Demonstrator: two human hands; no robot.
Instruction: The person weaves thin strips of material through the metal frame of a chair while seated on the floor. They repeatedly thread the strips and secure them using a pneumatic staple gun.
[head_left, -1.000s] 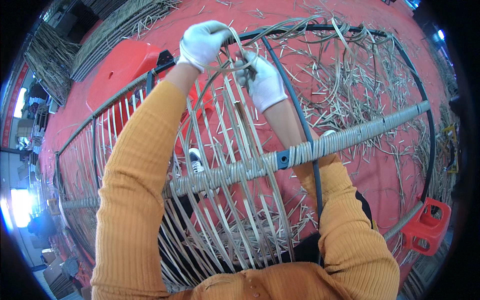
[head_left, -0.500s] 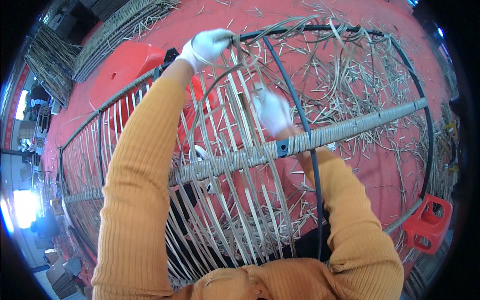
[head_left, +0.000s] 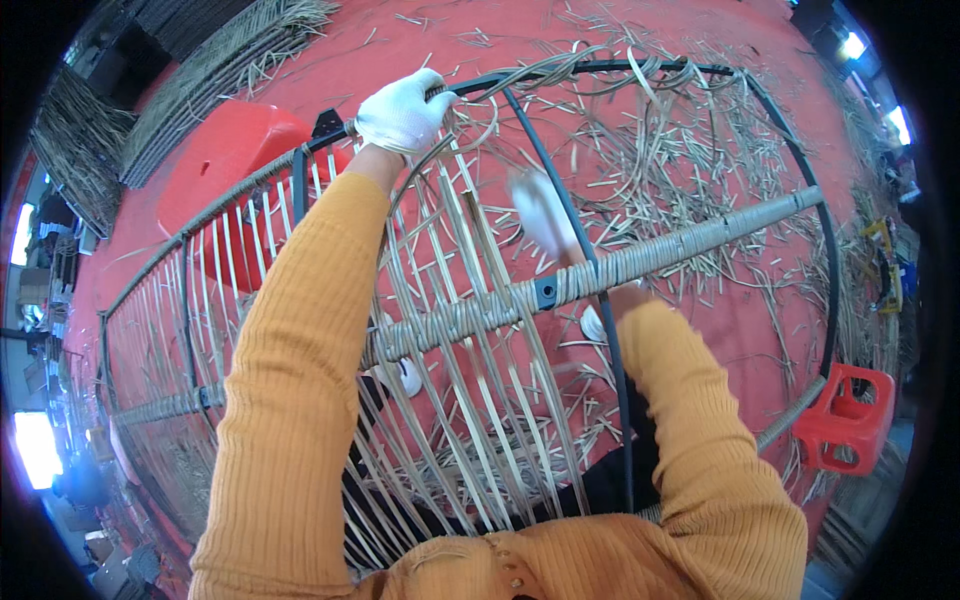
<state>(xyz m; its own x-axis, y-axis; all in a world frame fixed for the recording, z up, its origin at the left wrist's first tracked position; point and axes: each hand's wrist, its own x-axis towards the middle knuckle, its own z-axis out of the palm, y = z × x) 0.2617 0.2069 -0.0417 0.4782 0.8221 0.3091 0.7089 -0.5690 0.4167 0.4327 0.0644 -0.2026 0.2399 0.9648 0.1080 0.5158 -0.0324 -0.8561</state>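
A large black metal frame is partly wrapped and strung with rattan-like strips. At its far rail, my left hand in a white glove is closed over the bar where the wrapping ends. Loose strips coil along the rail to its right. My right hand, also gloved, is smeared by motion inside the frame, beyond the wrapped crossbar, with the forearm passing beneath that bar. Whether it holds a strip cannot be made out. Pale lengthwise strips run over the crossbar toward my body.
Cut strip scraps litter the red floor. A red plastic stool stands at the right, and a larger red plastic seat lies beyond the frame at the left. Bundled strips are stacked at the far left.
My left hand has shifted slightly along the far rail, its thumb now lower. The right hand stays in fast motion beyond the crossbar. The whole view has shifted a little.
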